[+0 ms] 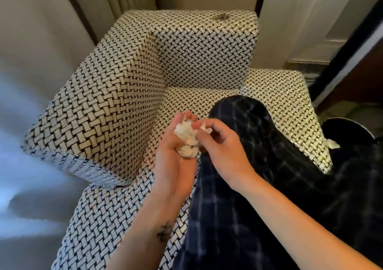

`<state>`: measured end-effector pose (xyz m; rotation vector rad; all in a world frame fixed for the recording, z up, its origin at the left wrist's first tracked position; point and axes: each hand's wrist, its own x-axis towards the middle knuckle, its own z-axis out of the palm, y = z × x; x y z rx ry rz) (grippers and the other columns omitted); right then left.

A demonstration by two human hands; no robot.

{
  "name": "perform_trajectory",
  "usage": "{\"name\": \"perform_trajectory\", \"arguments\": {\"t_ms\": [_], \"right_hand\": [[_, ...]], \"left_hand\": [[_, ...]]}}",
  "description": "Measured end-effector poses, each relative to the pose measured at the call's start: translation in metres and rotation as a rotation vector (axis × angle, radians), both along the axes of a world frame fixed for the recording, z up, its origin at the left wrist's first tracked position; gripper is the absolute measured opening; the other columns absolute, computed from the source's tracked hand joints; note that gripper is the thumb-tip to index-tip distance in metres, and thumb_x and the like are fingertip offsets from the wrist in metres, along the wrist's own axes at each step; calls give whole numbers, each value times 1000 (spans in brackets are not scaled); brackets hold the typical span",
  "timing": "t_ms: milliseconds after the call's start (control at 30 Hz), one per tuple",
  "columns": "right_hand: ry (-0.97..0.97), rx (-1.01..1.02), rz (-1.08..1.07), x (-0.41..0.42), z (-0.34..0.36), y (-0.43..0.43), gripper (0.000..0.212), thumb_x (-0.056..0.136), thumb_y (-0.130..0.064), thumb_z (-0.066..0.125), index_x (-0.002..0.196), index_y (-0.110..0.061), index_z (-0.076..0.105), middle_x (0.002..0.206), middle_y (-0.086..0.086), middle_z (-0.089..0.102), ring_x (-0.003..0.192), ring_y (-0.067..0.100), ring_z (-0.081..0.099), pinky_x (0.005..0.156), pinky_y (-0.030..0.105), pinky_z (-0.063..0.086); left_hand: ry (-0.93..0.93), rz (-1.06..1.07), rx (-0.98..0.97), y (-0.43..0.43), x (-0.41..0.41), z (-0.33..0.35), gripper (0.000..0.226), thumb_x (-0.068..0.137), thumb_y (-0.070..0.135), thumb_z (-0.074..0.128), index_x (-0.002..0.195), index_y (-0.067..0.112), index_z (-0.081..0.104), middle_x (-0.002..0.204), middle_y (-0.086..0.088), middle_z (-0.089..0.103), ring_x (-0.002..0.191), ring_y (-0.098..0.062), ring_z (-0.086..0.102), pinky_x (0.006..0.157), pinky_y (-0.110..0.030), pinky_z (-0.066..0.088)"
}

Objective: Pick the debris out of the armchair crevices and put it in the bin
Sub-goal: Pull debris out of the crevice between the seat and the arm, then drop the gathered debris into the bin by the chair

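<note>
The wad of white crumpled paper [186, 137] lies in the cupped left hand [176, 157], above the seat of the woven armchair [116, 95]. The fingers of this hand curl loosely around it from below. The right hand [223, 151] pinches the upper part of the wad with thumb and fingertips, so both hands are closed on the same thing.

The wad looks loose and made of several pieces, not one firm ball. I think the main risk is that a small piece falls when the right hand lets go or pulls, and it would drop onto the seat or back into the crevice beside the left armrest, directly below. Pressing the pieces together first would help.

A dark round container [350, 130] at the right, behind the right armrest, is perhaps the bin, but I cannot tell for sure. To reach it the hands must pass over the dark checked fabric [248, 186] on the seat, where white crumbs could catch. A small pale scrap [332, 144] at the edge of the right armrest may be forgotten.
</note>
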<state>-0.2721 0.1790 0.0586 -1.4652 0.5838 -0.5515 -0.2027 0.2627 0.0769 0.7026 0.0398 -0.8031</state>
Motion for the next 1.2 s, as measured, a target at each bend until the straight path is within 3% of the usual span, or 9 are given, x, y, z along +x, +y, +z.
{"name": "perform_trajectory", "arguments": {"t_ms": [200, 400, 567, 733, 933, 1067, 1167, 1200], "right_hand": [[-31, 62, -213, -26, 15, -73, 21, 94, -17, 64, 99, -35, 74, 120, 3, 67, 105, 18, 67, 98, 48, 54], [-135, 237, -436, -56, 21, -150, 22, 96, -5, 60, 105, -18, 76, 115, 2, 74, 110, 17, 69, 96, 36, 56], [-214, 397, -593, -100, 13, -236, 25, 97, -3, 55, 106, -12, 77, 112, 4, 76, 114, 18, 68, 98, 38, 52], [-310, 506, -725, -143, -2, -314, 27, 97, -3, 54, 112, -11, 75, 112, 1, 76, 111, 15, 68, 91, 31, 50], [-367, 657, -649, -194, -32, -400, 30, 99, -18, 56, 123, -6, 70, 131, 11, 68, 124, 22, 63, 107, 38, 48], [-313, 806, -729, -231, -77, -455, 32, 97, -17, 59, 125, -3, 69, 123, 11, 72, 118, 23, 68, 106, 42, 50], [-249, 822, -816, -251, -116, -481, 30, 97, -15, 58, 123, -4, 66, 114, 8, 70, 101, 19, 68, 92, 35, 56], [-231, 822, -832, -259, -128, -486, 30, 95, -15, 59, 123, -4, 64, 112, 7, 68, 99, 18, 67, 90, 35, 56]], "left_hand": [[124, -118, -87, -92, -17, 18, 68, 81, -10, 25, 144, 1, 48, 132, -13, 66, 128, -30, 58, 119, -49, 36], [192, -211, -95, -189, -40, 28, 55, 88, 1, 24, 131, -2, 58, 132, -22, 65, 127, -35, 60, 113, -47, 42], [198, -333, -14, -293, -80, 23, 42, 96, 18, 32, 121, -1, 61, 121, -21, 64, 115, -33, 60, 112, -46, 42], [131, -462, 128, -385, -120, -3, 41, 102, 23, 38, 127, 1, 63, 123, -19, 67, 108, -28, 65, 95, -40, 52], [41, -595, 188, -480, -157, -49, 30, 98, 4, 41, 119, 3, 62, 118, -18, 65, 108, -29, 63, 104, -46, 47], [21, -732, 273, -539, -187, -95, 30, 97, 1, 38, 113, 5, 63, 106, -15, 64, 98, -31, 61, 104, -49, 44], [61, -792, 352, -573, -210, -136, 38, 100, 3, 37, 133, -1, 55, 133, -22, 61, 118, -38, 60, 107, -50, 42], [85, -807, 390, -581, -220, -152, 34, 102, 6, 40, 131, 0, 57, 131, -21, 62, 117, -37, 60, 106, -50, 44]]}}
